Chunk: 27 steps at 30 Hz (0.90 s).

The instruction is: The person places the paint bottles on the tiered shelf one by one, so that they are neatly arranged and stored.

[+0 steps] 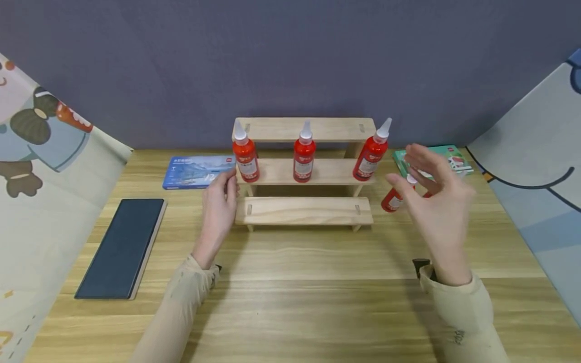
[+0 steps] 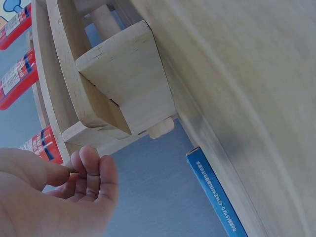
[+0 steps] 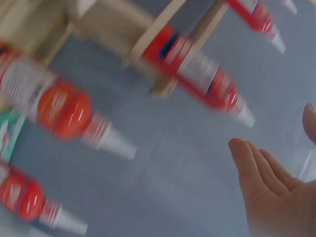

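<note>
While three red bottles line the middle tier, two more bottles toward the tabletop's right edge seem left to place; the right hand is empty; whether the left hand grips the tier's left end is unclear.

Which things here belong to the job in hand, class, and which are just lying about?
Seemingly in the job:
- rack
- three red bottles on its middle tier
- two more red bottles beside it

Apparently just lying about:
- blue box
- green box
- dark flat item
</note>
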### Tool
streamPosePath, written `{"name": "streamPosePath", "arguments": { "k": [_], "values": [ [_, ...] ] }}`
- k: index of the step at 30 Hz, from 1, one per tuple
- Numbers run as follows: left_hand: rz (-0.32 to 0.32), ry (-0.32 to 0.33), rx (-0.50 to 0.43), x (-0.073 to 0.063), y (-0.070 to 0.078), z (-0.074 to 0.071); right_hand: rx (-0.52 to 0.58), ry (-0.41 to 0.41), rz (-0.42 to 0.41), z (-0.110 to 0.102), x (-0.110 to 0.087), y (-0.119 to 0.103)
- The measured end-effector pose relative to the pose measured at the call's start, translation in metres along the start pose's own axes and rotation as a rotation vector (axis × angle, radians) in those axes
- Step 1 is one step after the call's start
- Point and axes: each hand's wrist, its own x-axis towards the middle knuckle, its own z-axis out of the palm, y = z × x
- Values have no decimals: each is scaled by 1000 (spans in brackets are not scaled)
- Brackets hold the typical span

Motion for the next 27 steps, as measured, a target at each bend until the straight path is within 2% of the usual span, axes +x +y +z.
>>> {"name": "streamPosePath", "arguments": {
  "k": [7,13,18,27],
  "values": [
    [-12,-11,-5,1,-2,0,-115,55,152,-29,12,28],
    [-18,-12,-5,0,-2,0,-226,-24,242,-32,7,55],
    [-18,-13,-4,0,-1,0,-282,-99,271,-29,5,69],
    [-17,-10,2,0,-1,0,-300,-149,274,-27,2,83]
  ]
}}
